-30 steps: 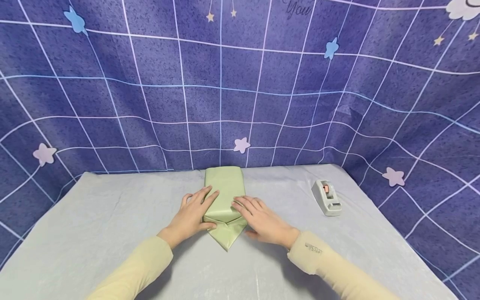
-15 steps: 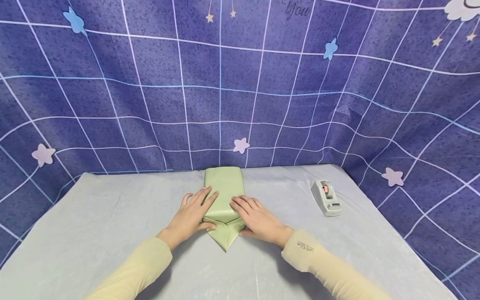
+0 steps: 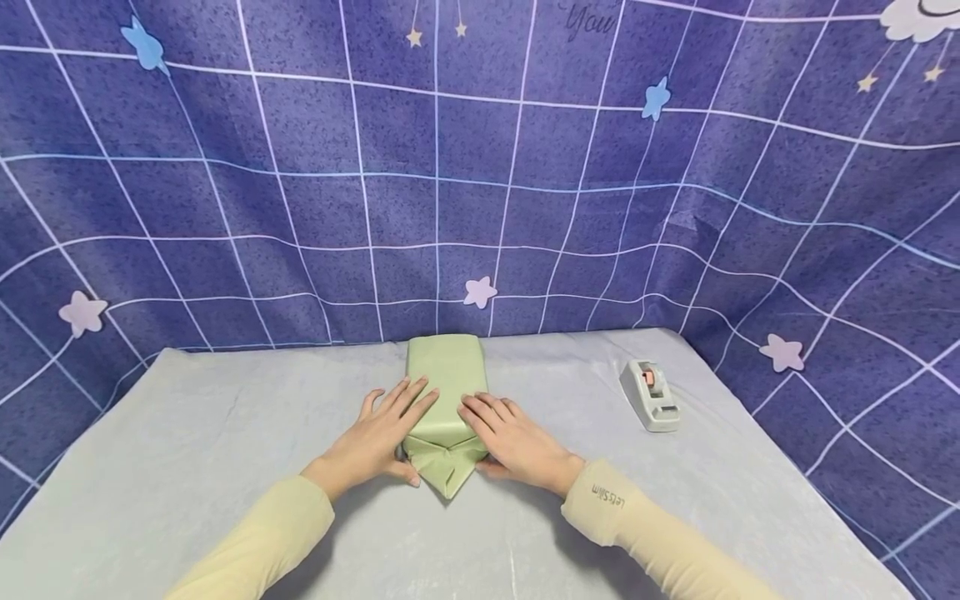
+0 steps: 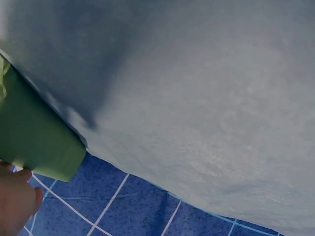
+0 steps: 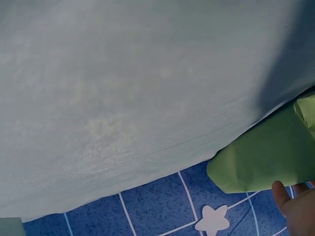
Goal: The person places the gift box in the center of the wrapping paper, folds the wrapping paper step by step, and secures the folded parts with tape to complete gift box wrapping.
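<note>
A box wrapped in light green paper (image 3: 447, 383) lies lengthwise on the cloth-covered table in the head view. At its near end the paper is folded into a creased, pointed flap (image 3: 447, 471). My left hand (image 3: 367, 440) rests along the box's left edge, fingers spread on top and thumb down beside the flap. Across from it, my right hand (image 3: 517, 442) lays its fingers on the right edge, its thumb by the flap's right side. Both wrist views catch a side of the green box (image 4: 39, 128) and part of a hand.
A white tape dispenser (image 3: 651, 397) with a roll in it stands on the right part of the table. The grey cloth (image 3: 247, 417) covers the tabletop. Behind it hangs a blue curtain (image 3: 405, 200) with grid lines and stars.
My left thumb has moved off the flap's left side, down and outward. The flap's left part now looks more crumpled. My right hand has shifted slightly left, its thumb closer to the flap.
</note>
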`<state>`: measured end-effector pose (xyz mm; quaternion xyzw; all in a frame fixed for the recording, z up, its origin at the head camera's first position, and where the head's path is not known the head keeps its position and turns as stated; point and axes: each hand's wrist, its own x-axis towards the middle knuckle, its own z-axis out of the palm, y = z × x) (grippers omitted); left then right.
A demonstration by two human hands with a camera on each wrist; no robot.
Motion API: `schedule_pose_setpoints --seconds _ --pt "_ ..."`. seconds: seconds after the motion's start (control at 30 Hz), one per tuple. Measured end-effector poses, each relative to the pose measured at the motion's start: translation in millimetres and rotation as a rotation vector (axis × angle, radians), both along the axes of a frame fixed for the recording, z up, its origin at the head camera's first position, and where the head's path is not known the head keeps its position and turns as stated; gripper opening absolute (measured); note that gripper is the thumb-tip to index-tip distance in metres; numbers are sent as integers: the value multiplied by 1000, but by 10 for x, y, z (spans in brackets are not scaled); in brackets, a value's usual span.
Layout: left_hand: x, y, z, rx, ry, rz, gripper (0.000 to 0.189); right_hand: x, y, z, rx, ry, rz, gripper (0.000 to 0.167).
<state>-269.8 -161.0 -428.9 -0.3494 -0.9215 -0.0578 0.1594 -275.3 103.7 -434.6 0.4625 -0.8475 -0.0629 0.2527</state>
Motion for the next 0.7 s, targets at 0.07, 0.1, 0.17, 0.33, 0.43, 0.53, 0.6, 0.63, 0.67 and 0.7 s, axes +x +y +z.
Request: schedule_pose_setpoints --seconds 0.07,0.1,0.17,0.33,0.43,0.53,0.6,0.63,0.67,0.7 --pt "5 2 -2 -25 1 2 120 2 1 -4 6 -10 -6 85" --pt "4 4 -3 -38 4 6 119 2 2 -8 6 -14 -9 85" --pt "7 12 -5 -54 18 8 117 1 4 -8 4 -14 -10 84" --pt "16 27 -8 -71 91 -3 110 -6 6 -15 -13 -17 6 85" --pt "18 32 -12 -74 118 -5 106 -6 1 -11 -14 -32 4 89" --pt "16 34 -16 -83 132 -3 103 0 -12 0 -9 -32 -6 94" --pt "13 32 -19 -92 141 0 101 3 -25 5 -5 -20 -14 96" --pt "9 29 -23 -94 146 -1 100 4 -34 7 -3 -11 -18 96" --pt "6 27 -25 -95 150 -2 98 3 -45 7 1 -1 -23 97" --pt "3 24 -30 -98 155 -4 97 0 -56 5 6 7 -28 96"
